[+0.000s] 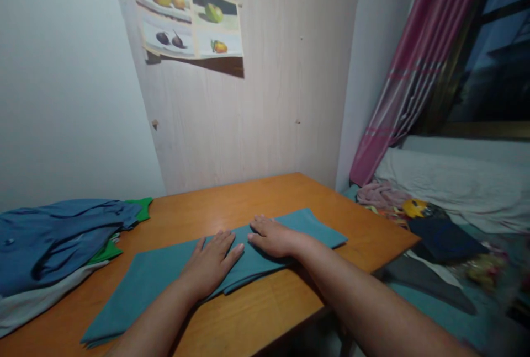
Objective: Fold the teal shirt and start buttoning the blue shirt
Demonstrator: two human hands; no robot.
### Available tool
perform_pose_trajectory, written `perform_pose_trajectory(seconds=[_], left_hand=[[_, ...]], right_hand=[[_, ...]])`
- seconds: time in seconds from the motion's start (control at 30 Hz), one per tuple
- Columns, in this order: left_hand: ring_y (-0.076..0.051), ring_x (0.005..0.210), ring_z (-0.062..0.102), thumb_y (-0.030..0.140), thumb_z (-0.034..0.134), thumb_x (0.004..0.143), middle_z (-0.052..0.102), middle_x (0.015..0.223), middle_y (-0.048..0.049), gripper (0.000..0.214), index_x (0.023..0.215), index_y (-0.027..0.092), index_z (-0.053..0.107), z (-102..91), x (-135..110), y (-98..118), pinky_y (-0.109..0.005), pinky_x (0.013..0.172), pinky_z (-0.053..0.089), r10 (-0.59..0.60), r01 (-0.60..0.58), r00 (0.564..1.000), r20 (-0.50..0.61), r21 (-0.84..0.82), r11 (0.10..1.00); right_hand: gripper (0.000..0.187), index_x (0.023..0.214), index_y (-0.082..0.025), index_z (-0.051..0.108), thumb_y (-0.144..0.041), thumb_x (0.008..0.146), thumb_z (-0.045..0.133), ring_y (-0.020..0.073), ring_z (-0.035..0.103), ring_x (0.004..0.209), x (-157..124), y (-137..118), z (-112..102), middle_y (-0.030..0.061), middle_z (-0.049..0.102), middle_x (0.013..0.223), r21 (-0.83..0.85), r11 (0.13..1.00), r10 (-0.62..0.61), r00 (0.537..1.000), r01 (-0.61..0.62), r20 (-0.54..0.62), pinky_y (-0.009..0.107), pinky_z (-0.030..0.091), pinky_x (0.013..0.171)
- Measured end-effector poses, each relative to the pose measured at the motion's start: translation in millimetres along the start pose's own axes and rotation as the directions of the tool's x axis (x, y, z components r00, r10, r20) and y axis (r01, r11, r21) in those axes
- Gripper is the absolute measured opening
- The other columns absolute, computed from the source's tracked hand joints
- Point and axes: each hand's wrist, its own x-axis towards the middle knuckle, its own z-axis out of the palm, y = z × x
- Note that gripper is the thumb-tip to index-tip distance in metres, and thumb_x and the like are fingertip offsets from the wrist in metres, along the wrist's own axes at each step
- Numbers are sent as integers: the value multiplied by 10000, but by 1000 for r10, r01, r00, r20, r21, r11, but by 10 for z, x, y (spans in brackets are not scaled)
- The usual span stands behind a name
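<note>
A folded teal cloth [153,268] lies lengthwise across the wooden table, its layers showing along the near edge. My left hand [211,263] rests flat on the middle of it, with the thumb and fingers apart. Just to the right, my right hand [271,235] presses palm down on the same cloth, fingers stretched toward the left hand. Neither hand grips the fabric. The cloth's right end reaches past my right wrist, and part of its near edge is hidden under my forearms.
A pile of blue, green and white clothes [70,235] sits at the table's left. The wooden table [265,191] meets a wall with a fruit poster [190,20]. Beyond its right edge are a pink curtain [409,86] and a bed surface with scattered clothes and a dark blue cloth [443,238].
</note>
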Motion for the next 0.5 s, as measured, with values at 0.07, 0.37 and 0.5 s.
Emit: perform_pose_trajectory(seconds=[0.07,0.37,0.5], left_hand=[[-272,1481,256,685,254,931,345,1575,-60,716,1487,269,427,-7,5,4,-540,1201,96,-5,5,1000,-2,4,1000],[-289,1479,259,701,233,925,341,1579,-72,772,1499,215,407,-32,12,5,-577,1195,114,3,-3,1000,11,23,1000],[-293,1483,245,707,236,924,332,1584,-69,777,1504,217,398,-6,23,-26,-581,1196,108,18,-18,1000,11,35,999]], right_hand=[[777,1524,-81,332,-619,967,275,319,164,1493,-55,149,-35,191,217,1606,-49,998,37,999,-36,8,511,143,1197],[514,1318,-154,622,-473,944,469,275,510,1306,-57,847,-332,139,582,1391,-82,976,188,974,-200,-128,355,377,1074],[418,1220,-136,676,-375,950,466,258,604,1158,-67,1120,-567,158,666,1253,-34,937,324,903,-347,-282,301,445,936]])
